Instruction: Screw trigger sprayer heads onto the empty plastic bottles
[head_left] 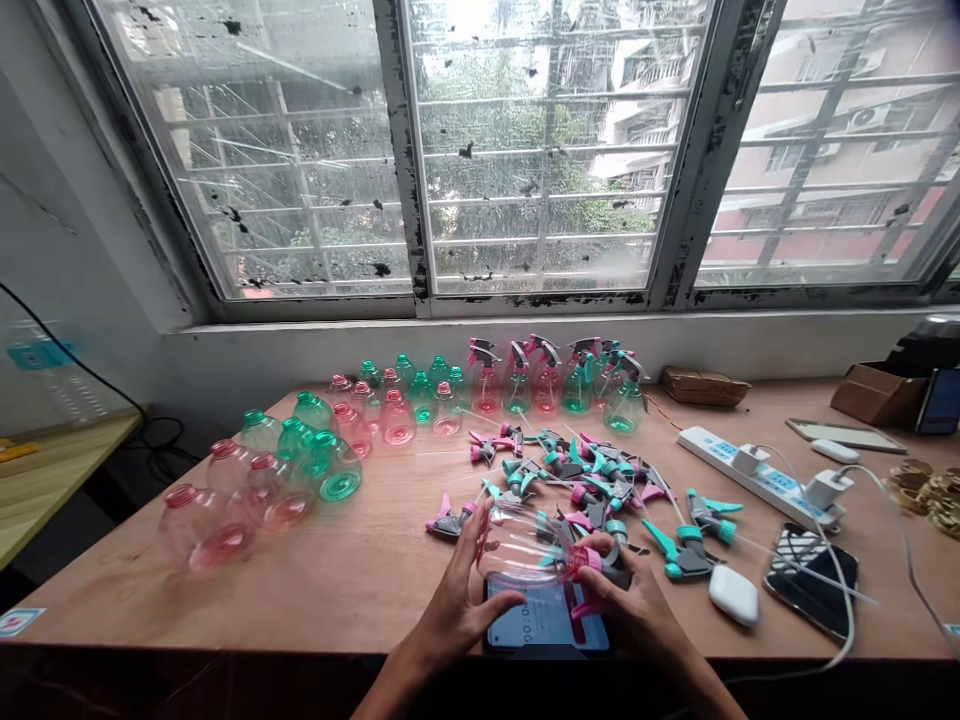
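Observation:
A clear pink spray bottle point(525, 545) lies sideways in the air between my hands, above a lit phone point(551, 615). My left hand point(469, 590) is closed around the bottle's base end. My right hand point(626, 590) grips the grey and pink spray head point(589, 565) at the bottle's neck; the fingers partly cover it. How far the head is screwed on cannot be seen. Just beyond my hands lies a pile of loose spray heads point(592, 470) in pink, teal and grey, with thin tubes.
Several headless pink and green bottles point(341, 475) stand at the left and back. Bottles with spray heads point(547, 385) line the back by the window. On the right are a power strip point(757, 475) with cables, a dark phone point(814, 575), a white case point(733, 595) and a cardboard box point(877, 393).

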